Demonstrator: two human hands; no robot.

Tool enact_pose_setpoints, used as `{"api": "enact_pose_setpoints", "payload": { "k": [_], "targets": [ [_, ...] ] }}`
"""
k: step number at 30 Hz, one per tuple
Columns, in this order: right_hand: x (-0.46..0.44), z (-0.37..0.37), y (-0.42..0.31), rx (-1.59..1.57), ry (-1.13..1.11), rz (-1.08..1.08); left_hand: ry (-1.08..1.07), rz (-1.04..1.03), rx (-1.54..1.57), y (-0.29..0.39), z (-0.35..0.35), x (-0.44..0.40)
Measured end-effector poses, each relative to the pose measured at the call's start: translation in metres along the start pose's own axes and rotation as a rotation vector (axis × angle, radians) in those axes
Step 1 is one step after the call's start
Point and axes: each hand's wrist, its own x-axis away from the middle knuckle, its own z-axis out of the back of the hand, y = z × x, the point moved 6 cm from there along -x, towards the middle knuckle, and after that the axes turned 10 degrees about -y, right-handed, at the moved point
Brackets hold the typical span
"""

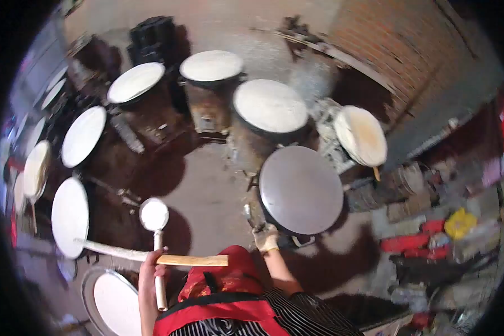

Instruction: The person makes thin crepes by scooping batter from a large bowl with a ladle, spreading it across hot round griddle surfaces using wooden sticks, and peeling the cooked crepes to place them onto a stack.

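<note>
My left hand (149, 277) is closed around the handle of a ladle (154, 214) with a round white bowl, and around a long flat wooden stick (193, 260) whose far end is coated white. Below them is a wide basin of white batter (115, 302). My right hand (265, 237), in a pale glove, is at the near edge of a bare grey round griddle (301, 190). Its fingers are closed near a small metal piece (248, 213); what they grip is too small to make out.
Several drum stoves with white-covered round tops stand in an arc, among them one at the left (70, 217) and one ahead (270, 106). A stack of round flat sheets (360, 136) lies right of them. Red and yellow items (460, 224) lie at the right.
</note>
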Motion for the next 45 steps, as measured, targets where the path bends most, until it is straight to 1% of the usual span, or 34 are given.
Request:
{"api": "enact_pose_setpoints", "payload": {
  "k": [1,3,5,6,7,9,11,12,13,14,15,16,17,18,19,20,21,22,23,25,26,28,29,30,31,33,34,35,36,37,38,39,41,45],
  "targets": [
    [0.021,-0.023,0.018,-0.080,0.153,-0.152,-0.044,0.025,0.021,0.004,0.000,0.003],
    [0.027,-0.057,0.062,0.387,-0.142,-0.480,0.050,-0.030,-0.083,0.009,0.001,0.017],
    [0.071,-0.163,0.093,0.642,-0.375,-0.876,0.017,-0.071,-0.051,0.012,0.009,0.025],
    [0.065,-0.172,0.122,0.467,-0.507,-1.135,0.072,-0.122,-0.036,0.014,0.017,0.030],
    [0.092,-0.243,0.127,0.820,-0.780,-1.111,0.125,-0.164,-0.023,0.014,0.027,0.035],
    [0.101,-0.276,0.189,1.147,-1.836,-1.054,0.196,-0.279,0.031,0.017,0.056,0.041],
    [0.171,-0.360,0.233,2.077,-2.064,-0.750,0.269,-0.390,0.070,0.020,0.080,0.048],
    [0.186,-0.356,0.259,2.214,-2.133,-0.650,0.251,-0.479,0.110,0.021,0.086,0.053],
    [0.186,-0.335,0.285,2.088,-2.157,-0.422,0.218,-0.574,0.151,0.024,0.094,0.057],
    [0.188,-0.327,0.314,2.083,-2.132,-0.430,0.259,-0.615,0.217,0.023,0.110,0.064],
    [0.187,-0.324,0.337,2.079,-2.103,-0.444,0.151,-0.690,0.345,0.022,0.129,0.070],
    [0.191,-0.324,0.358,1.804,-2.203,-0.176,0.241,-0.751,0.396,0.029,0.154,0.095],
    [0.184,-0.309,0.377,1.812,-2.082,-0.405,0.320,-0.806,0.461,0.028,0.175,0.119],
    [0.190,-0.312,0.393,1.758,-2.081,-0.401,0.439,-0.865,0.499,0.027,0.210,0.141],
    [0.193,-0.318,0.413,1.712,-2.066,-0.403,0.703,-0.887,0.413,0.031,0.247,0.169],
    [0.188,-0.314,0.431,1.787,-2.040,-0.536,0.956,-0.909,0.146,0.034,0.283,0.195],
    [0.180,-0.305,0.451,1.970,-2.128,-0.421,1.350,-0.793,-0.178,0.036,0.314,0.225],
    [0.174,-0.297,0.470,1.972,-2.206,-0.390,1.933,-0.815,-0.754,0.037,0.351,0.247],
    [0.195,-0.278,0.520,2.016,-2.270,-0.350,1.900,-0.423,-0.760,0.045,0.429,0.283],
    [0.184,-0.253,0.572,2.018,-2.374,-0.357,1.711,-0.156,-1.265,0.062,0.495,0.280],
    [0.193,-0.243,0.591,2.019,-2.426,-0.351,1.691,-0.149,-1.228,0.071,0.514,0.298],
    [0.220,-0.243,0.627,2.041,-2.438,-0.463,1.246,-0.037,-1.731,0.091,0.521,0.301],
    [0.236,-0.245,0.651,2.037,-2.422,-0.544,1.357,-0.011,-1.748,0.088,0.545,0.315],
    [0.258,-0.252,0.670,1.929,-2.517,-0.441,1.471,-0.063,-1.549,0.086,0.552,0.333],
    [0.267,-0.246,0.688,1.942,-2.529,-0.460,1.564,-0.109,-1.346,0.081,0.557,0.343],
    [0.279,-0.222,0.728,1.930,-2.685,-0.112,1.739,-0.192,-0.554,0.042,0.613,0.297],
    [0.280,-0.200,0.748,2.068,-2.725,-0.128,1.639,-0.276,-0.158,0.013,0.664,0.238],
    [0.278,-0.181,0.765,2.207,-2.762,-0.138,1.626,-0.238,-0.194,0.020,0.676,0.203],
    [0.275,-0.168,0.769,2.340,-2.806,-0.171,1.116,-0.073,-0.475,0.049,0.664,0.181],
    [0.273,-0.165,0.766,2.331,-2.818,-0.166,0.858,-0.504,0.428,0.057,0.650,0.171],
    [0.267,-0.159,0.755,2.315,-2.832,-0.224,0.432,-0.877,1.292,0.072,0.637,0.155],
    [0.259,-0.155,0.741,2.302,-2.837,-0.282,0.148,-0.904,1.489,0.090,0.625,0.150],
    [0.249,-0.171,0.708,2.282,-2.816,-0.312,0.033,-0.985,1.493,0.112,0.588,0.160],
    [0.245,-0.219,0.645,2.284,-2.728,-0.227,0.039,-1.087,1.477,0.143,0.499,0.211]
  ]
}}
